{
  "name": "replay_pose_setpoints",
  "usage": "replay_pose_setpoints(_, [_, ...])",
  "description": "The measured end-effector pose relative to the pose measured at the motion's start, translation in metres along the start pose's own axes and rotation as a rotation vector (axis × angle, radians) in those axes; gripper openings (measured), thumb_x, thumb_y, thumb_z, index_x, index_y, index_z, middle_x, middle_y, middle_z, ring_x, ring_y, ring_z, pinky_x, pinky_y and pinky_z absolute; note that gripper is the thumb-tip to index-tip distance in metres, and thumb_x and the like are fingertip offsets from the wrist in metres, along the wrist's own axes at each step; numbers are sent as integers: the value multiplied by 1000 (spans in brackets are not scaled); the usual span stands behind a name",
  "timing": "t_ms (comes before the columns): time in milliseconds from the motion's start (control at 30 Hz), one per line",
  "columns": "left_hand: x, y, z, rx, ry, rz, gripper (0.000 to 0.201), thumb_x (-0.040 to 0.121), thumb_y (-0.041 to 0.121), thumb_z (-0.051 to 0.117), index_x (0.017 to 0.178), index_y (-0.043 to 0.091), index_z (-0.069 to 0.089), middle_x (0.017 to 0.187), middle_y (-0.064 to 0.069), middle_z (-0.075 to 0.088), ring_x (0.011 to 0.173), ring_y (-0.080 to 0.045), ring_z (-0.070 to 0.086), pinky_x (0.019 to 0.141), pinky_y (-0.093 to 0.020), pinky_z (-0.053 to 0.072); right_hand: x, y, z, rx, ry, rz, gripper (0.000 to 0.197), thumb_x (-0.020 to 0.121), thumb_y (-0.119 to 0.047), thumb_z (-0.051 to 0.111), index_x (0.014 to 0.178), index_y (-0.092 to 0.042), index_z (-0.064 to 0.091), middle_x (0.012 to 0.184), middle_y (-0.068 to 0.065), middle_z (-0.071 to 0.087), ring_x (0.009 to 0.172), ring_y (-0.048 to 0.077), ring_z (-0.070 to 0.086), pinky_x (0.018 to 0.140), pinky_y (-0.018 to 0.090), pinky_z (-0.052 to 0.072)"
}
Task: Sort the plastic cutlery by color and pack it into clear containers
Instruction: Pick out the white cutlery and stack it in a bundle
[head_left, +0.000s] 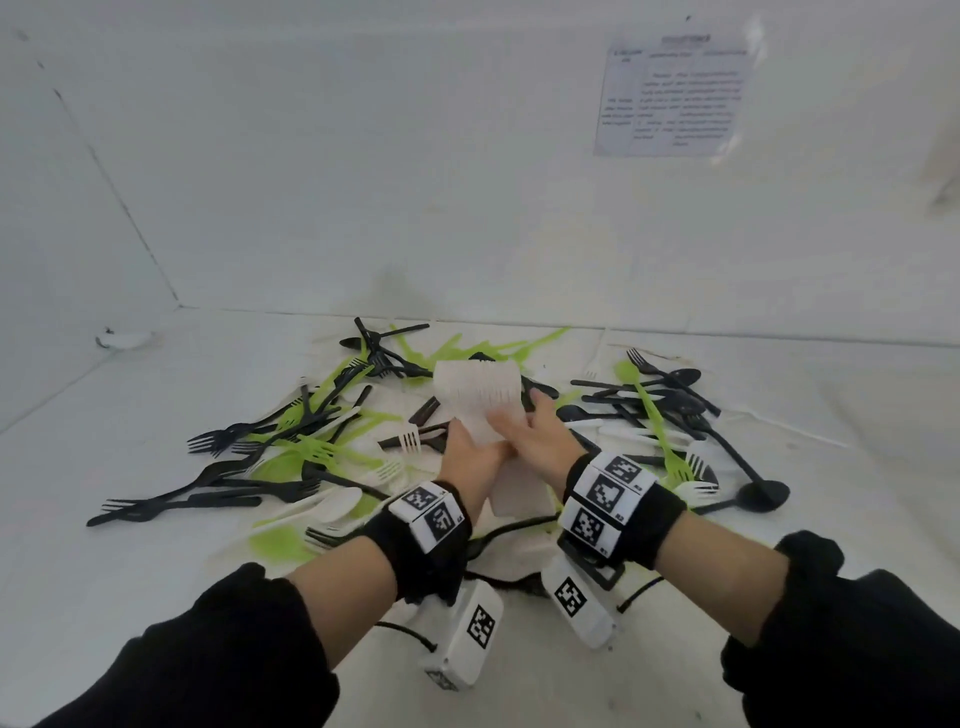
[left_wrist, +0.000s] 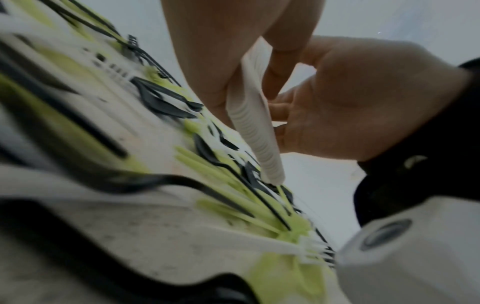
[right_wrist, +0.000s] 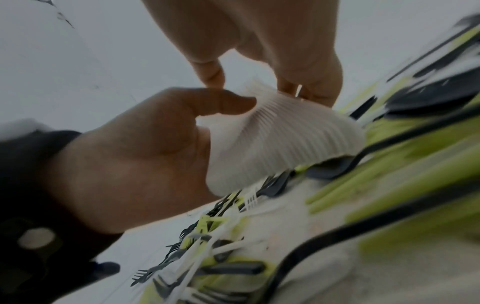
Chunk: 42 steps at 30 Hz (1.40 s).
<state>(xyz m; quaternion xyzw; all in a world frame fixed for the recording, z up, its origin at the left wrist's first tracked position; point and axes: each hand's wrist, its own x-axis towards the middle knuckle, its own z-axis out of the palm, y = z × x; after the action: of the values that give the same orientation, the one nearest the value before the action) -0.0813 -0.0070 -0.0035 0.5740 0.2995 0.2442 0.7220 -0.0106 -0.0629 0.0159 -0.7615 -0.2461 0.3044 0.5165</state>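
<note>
Nearest the head camera: 2 black sleeves (head_left: 171, 670), pushed up the forearms, each wrist wrapped in a black band carrying black-and-white square markers (head_left: 434, 514), a white camera unit (head_left: 475, 631) slung beneath.

Underneath everything, a white table (head_left: 130, 410), walled in white behind and to the left, a printed sheet (head_left: 675, 96) stuck to the back wall at upper right.

Spread across the table's middle, a loose heap of black, green and white plastic cutlery (head_left: 311, 447): forks, spoons and knives crossed over one another, black spoons (head_left: 763, 493) at the right edge, black forks (head_left: 156, 506) at the left.

Raised above the heap, a thick stack of white forks (head_left: 475, 395), nested face to face, tines up and away from the person, handles down between the palms.

Left hand (head_left: 470, 457) gripping the stack's handles from the left, thumb curled across the ribbed side, seen plainly from the right wrist.

Right hand (head_left: 545, 434) closed on the same stack from the right, fingers bent against its edge.
</note>
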Motion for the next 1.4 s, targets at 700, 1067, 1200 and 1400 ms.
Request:
replay_pose_setpoints(700, [-81,-16,203,-256,-456,-370,43,102,30,21,124,13,54,104,-5,64,85,-13,60,71,-27,49,-107,42,-212,-547,187,132,80,60,-47,74,124,-6,48,120,9,60,107,25,57,91,34,47])
replay_pose_setpoints(1067, [-107,-34,341,-407,-463,-328,32,102,26,30,113,12,57,93,-4,64,86,-17,58,78,-36,50,-124,68,-363,-643,62,71,52,71,-34,78,111,-10,54,102,1,58,90,17,54,69,24,42])
replay_pose_setpoints(1200, [-114,-44,387,-408,-447,-282,33,102,27,31,82,17,55,77,0,59,80,-14,56,74,-32,49,-127,81,-408,-705,118,43,53,70,-34,77,113,-10,56,108,3,61,100,21,58,87,33,47])
replay_pose_setpoints(1400, [-110,-63,432,-155,-239,-106,24,98,18,33,102,14,56,97,2,50,93,-14,43,72,-22,36,-125,87,-462,-793,107,66,53,65,-37,76,110,-13,61,104,4,65,95,23,61,85,34,51])
